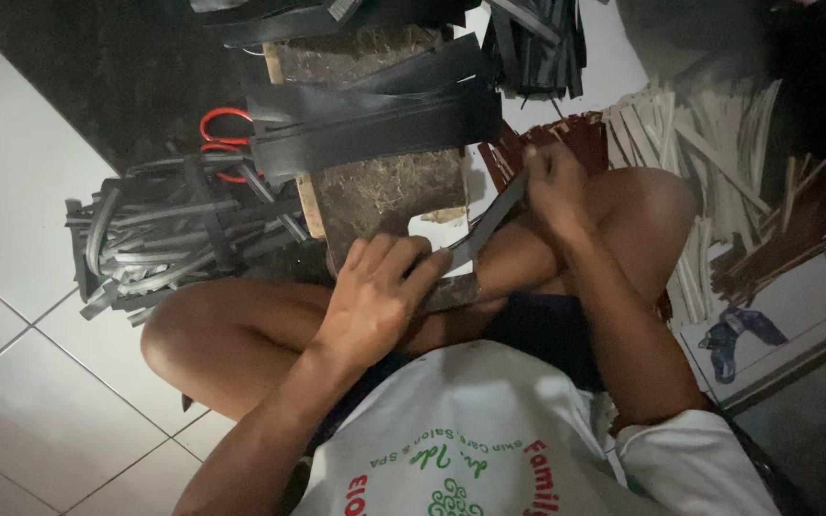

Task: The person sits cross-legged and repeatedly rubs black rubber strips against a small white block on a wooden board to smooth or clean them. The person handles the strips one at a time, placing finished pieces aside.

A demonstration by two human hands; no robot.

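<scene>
The left hand point(375, 296) pinches the near end of a dark strip point(489, 222) over the lap, and the right hand point(552, 182) grips its far end closed — both fingers wrapped tight. Keeping the strip taut between them, clear of the wooden block point(389, 196), probably keeps the work even.

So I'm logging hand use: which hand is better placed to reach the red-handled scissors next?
Probably the left hand: it lies nearer the red-handled scissors, on their side. The right hand pinches the far end of the dark flat strip, across the knee.
</scene>
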